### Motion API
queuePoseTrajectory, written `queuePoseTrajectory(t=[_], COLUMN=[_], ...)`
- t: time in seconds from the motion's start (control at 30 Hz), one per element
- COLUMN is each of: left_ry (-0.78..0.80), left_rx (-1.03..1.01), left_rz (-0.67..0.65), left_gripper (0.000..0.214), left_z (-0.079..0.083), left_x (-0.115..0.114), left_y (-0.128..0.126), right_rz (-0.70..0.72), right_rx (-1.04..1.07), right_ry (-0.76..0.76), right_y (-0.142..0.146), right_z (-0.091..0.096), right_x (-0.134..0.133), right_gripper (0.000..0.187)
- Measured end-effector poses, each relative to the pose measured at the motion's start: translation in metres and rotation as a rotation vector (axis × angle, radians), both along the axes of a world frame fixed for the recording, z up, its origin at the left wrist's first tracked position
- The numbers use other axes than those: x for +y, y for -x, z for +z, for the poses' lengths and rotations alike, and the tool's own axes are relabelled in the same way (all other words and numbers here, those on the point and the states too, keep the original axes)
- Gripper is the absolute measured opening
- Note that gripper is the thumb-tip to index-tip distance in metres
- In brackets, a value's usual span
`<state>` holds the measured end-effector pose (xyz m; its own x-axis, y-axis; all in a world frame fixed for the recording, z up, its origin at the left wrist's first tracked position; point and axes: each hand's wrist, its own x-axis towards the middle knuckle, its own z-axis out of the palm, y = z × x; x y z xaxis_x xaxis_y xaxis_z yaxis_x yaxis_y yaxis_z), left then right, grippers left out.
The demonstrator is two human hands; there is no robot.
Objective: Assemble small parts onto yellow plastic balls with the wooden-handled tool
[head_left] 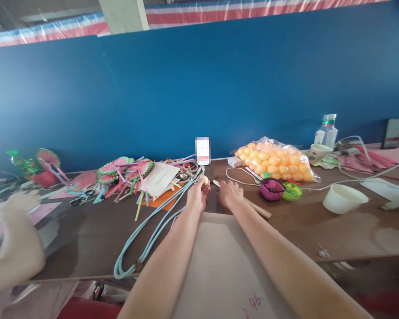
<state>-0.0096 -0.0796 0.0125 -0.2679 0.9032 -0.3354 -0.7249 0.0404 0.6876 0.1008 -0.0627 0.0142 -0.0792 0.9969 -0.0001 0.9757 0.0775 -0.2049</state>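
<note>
My left hand (198,195) is closed around a small round yellowish thing (205,180), whose kind I cannot make out. My right hand (230,194) lies over a flat wooden strip (257,208), with curled fingers gripping it; one end shows past the fingertips and the other behind the wrist. Under my forearms is a large grey-brown board or box (224,266) with "46" handwritten in red. Pale blue cables (142,235) loop on the table just left of my left arm. A small upright white card (202,150), partly blurred, stands beyond my hands.
Right of my hands lie a bag of orange balls (274,159), a purple pouch (271,189), a green round case (291,191) and a cream bowl (345,198). Paper fans (138,169), strips and scissors (81,198) lie left. Another person's arm (18,239) rests far left. A blue partition (186,88) rises behind.
</note>
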Motion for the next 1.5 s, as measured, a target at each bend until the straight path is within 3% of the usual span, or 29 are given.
queuePoseTrajectory(t=[0.23, 0.37, 0.57, 0.83, 1.07, 1.4, 1.5], left_ry=[-0.054, -0.079, -0.044, 0.050, 0.039, 0.036, 0.040], left_rx=[-0.004, 0.026, 0.032, -0.008, -0.061, -0.072, -0.077], left_rz=[-0.039, -0.053, -0.028, 0.038, 0.110, 0.166, 0.190], left_gripper=[0.018, 0.022, 0.015, 0.007, 0.011, 0.018, 0.018], left_z=[0.009, 0.012, 0.009, -0.002, 0.003, 0.011, 0.013], left_x=[-0.006, -0.009, -0.008, 0.002, 0.000, -0.002, -0.004], left_y=[-0.001, -0.003, -0.003, 0.002, 0.000, -0.001, -0.001], right_rz=[0.108, 0.080, 0.070, 0.019, 0.001, 0.087, 0.123], right_rx=[0.089, 0.079, 0.014, 0.031, 0.055, 0.176, 0.197], right_ry=[0.060, 0.050, 0.172, 0.140, -0.034, -0.461, -0.500], right_y=[-0.018, -0.038, -0.036, -0.032, -0.031, -0.036, -0.038], right_z=[0.023, 0.030, 0.018, 0.004, 0.014, 0.030, 0.034], right_x=[-0.008, -0.005, 0.007, 0.014, 0.002, -0.023, -0.028], right_gripper=[0.036, 0.038, 0.032, 0.034, 0.040, 0.033, 0.032])
